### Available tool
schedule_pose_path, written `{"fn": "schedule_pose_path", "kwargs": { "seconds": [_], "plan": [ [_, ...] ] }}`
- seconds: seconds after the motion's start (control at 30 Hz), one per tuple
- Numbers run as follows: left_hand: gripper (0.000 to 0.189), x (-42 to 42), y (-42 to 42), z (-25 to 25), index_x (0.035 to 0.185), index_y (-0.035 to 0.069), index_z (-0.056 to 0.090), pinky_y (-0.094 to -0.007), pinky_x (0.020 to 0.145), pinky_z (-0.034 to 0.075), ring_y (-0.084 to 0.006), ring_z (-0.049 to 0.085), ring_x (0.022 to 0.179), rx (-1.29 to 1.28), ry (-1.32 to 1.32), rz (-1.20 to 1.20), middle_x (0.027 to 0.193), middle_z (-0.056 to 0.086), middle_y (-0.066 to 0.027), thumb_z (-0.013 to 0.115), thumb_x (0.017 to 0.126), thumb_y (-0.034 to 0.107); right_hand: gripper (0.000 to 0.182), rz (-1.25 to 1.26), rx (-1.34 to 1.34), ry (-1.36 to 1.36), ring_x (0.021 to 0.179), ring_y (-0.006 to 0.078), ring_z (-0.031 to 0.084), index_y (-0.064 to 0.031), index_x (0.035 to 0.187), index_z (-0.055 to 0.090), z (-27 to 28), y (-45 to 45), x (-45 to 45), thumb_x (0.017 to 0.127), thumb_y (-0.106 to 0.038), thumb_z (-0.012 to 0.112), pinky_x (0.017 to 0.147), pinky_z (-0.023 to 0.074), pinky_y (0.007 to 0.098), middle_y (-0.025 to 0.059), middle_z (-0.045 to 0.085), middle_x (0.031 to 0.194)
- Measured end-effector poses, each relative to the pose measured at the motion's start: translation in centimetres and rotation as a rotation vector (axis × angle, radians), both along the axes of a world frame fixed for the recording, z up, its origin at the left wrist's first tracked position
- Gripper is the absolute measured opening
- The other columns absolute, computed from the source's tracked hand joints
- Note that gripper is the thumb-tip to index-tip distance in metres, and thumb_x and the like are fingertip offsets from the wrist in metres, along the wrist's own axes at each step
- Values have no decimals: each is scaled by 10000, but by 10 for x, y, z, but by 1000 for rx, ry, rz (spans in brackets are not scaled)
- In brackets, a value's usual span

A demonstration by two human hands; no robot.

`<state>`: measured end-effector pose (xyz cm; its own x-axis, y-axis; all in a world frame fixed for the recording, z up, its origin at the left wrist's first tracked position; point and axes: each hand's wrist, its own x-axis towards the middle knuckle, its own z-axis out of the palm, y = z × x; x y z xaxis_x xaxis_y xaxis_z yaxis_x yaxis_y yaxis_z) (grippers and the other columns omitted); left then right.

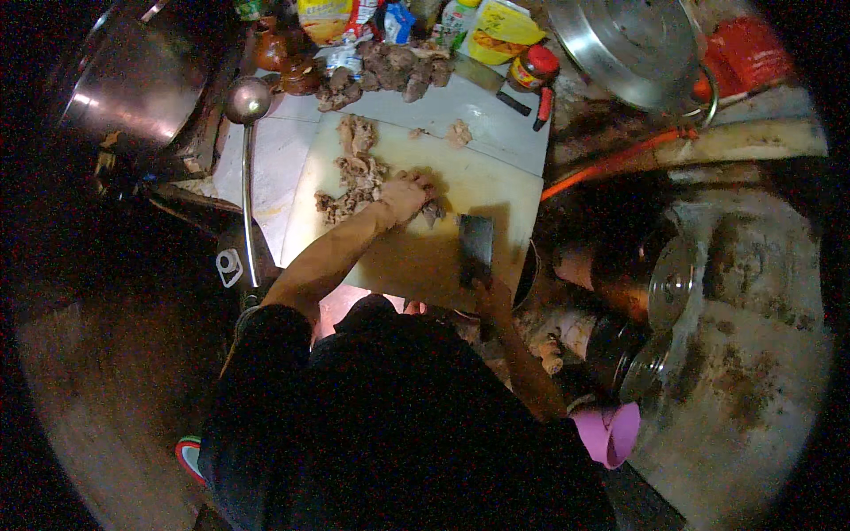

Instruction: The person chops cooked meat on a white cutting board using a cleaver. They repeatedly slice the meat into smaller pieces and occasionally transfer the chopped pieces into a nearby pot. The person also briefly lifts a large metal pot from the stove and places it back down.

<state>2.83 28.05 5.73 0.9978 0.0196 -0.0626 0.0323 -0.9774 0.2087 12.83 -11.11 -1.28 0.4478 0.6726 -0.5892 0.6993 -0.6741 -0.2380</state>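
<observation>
A pale cutting board (398, 259) lies before me. On it, my left hand (405, 196) presses down with curled fingers on a dark piece of meat (433, 214), which is partly hidden under the fingers. My right hand (493, 295) grips the handle of a cleaver (477, 245) with a broad dark blade. The blade is over the right part of the board, a short way right of the meat; I cannot tell if it touches the board. A row of chopped meat (358, 166) runs along the board's left side, and a small clump of meat (459, 133) lies near the far edge.
A long-handled metal ladle (248, 103) lies left of the board. Behind it are several dark lumps (398, 70), a red-lidded jar (534, 66) and a yellow packet (501, 33). Large metal pots stand at far left (143, 73) and far right (631, 46). A pink container (607, 435) is at lower right.
</observation>
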Motion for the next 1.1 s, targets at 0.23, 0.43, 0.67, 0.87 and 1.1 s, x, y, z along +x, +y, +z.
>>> {"fn": "schedule_pose_path", "kwargs": {
  "seconds": [0.23,0.43,0.67,0.87,1.1],
  "plan": [
    [326,-33,-13,12,1130,8,692,-403,614,562,-257,723,833,-1384,-25,573,937,749,-144,657,951,278,514,-427,373,95,646,345,600,35,915,654,107,28,-46,1002,-464,566,585,446,485,177,601,688],
    [390,-106,-39,-44,1066,-2,708,-424,756,553,-343,712,861,-978,-157,616,930,730,-221,706,916,358,445,-160,273,62,721,388,629,7,1000,652,27,15,-37,1000,-426,552,648,470,526,224,636,771],
    [282,-109,-69,-9,1043,15,692,-369,835,528,-243,689,906,-1155,-230,828,976,736,-133,718,925,269,359,-62,120,239,878,469,657,1,1067,639,146,96,-43,1015,-333,516,765,501,551,262,673,920],
    [244,-95,-90,-4,1039,-10,595,-370,777,514,-277,627,803,-1222,-393,923,892,670,-139,712,905,157,264,-57,282,372,830,487,666,55,945,646,95,104,-41,959,-204,597,722,522,541,305,651,854],
    [149,-95,-101,-20,966,5,567,-408,691,494,-354,553,725,-954,-511,941,822,580,-182,653,890,101,261,-75,90,443,854,466,703,74,903,687,169,153,-42,886,-185,659,735,559,534,305,688,858]
  ]
}}
